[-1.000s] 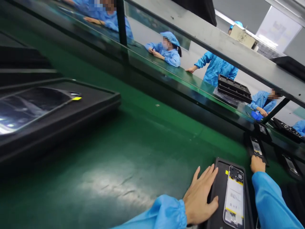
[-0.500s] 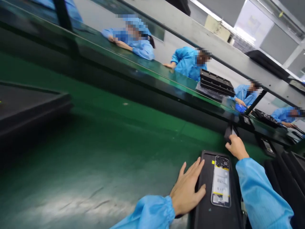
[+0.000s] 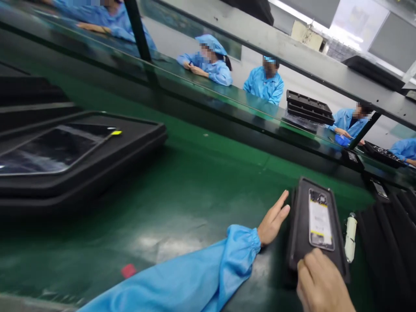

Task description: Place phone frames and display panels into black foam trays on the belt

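A black foam tray (image 3: 298, 242) holds an opened phone (image 3: 321, 221), its white battery with yellow bands and its camera end showing. It appears to rest on another dark tray, mostly hidden. My left hand (image 3: 274, 221) is open beside the tray's left edge, fingers stretched out and apart from it. At the near end, my right hand (image 3: 321, 281) is closed on the tray with curled fingers; the fingertips are partly hidden.
Right of the tray lies a cream pen-shaped tool (image 3: 350, 238). Dark trays (image 3: 385, 247) stack at far right. A larger tray at left (image 3: 139, 151) bears a dark-screened device (image 3: 61, 149). A red piece (image 3: 128, 271) lies on the green table. Several people in blue work beyond.
My right hand has come back from the far side to the tray's near end. A second tray now appears on top. My left hand has moved off the tray to its left.
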### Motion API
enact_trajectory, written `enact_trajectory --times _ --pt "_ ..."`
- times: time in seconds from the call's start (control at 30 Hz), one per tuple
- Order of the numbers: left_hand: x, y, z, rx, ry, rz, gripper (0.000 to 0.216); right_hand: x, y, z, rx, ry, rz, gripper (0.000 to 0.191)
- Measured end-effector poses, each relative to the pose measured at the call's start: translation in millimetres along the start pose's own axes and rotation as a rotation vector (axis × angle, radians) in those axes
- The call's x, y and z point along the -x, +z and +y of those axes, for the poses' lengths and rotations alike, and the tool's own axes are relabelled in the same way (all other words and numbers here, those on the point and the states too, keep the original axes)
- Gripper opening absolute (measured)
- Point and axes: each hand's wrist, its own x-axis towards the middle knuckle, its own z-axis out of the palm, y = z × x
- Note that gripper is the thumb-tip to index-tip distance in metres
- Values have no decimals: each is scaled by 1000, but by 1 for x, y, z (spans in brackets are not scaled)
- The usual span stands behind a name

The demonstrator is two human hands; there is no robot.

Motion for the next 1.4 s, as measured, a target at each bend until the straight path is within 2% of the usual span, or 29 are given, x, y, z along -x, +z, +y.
enact_trajectory --times 0.1,0.17,0.23,0.4,0.43,0.5,0.6,0.7,0.8,0.9,1.0,1.13,1.23,1.33,1.4 --pt "13 10 2 -51 -21 -96 97 26 9 -5 43 51 18 27" --pt "21 17 2 -74 -41 -95 96 44 6 5 69 41 7 20" --pt "25 22 0 -64 -62 -72 93 64 -4 16 118 76 54 19" --pt "13 35 -7 -77 -78 -14 83 92 -39 21 211 471 236 29" --pt "9 38 -7 -95 -71 -2 82 93 -48 22 250 513 265 29" --pt "3 45 -6 -122 -58 7 81 91 -74 29 381 477 279 31" --pt "-2 50 -3 -141 -58 -1 81 91 -127 54 617 458 233 42" --pt "-4 50 -3 -149 -58 3 82 100 -177 87 658 558 43 43" --pt "-4 49 -6 -145 -33 11 81 108 -215 112 528 506 -137 34" --pt "-4 49 -12 -137 8 34 77 101 -243 118 478 474 -95 26" --pt "-4 49 -17 -129 16 54 77 81 -258 105 563 493 27 25" --pt "-8 47 -11 -99 -40 22 83 50 -255 75 663 510 196 25" --pt "-3 40 11 -82 4 53 87 28 -231 58 657 393 240 22" --pt "18 33 38 115 171 40 88 9 -178 40 524 100 226 12" --pt "37 30 50 276 163 25 95 -1 -128 23 459 -26 232 15"
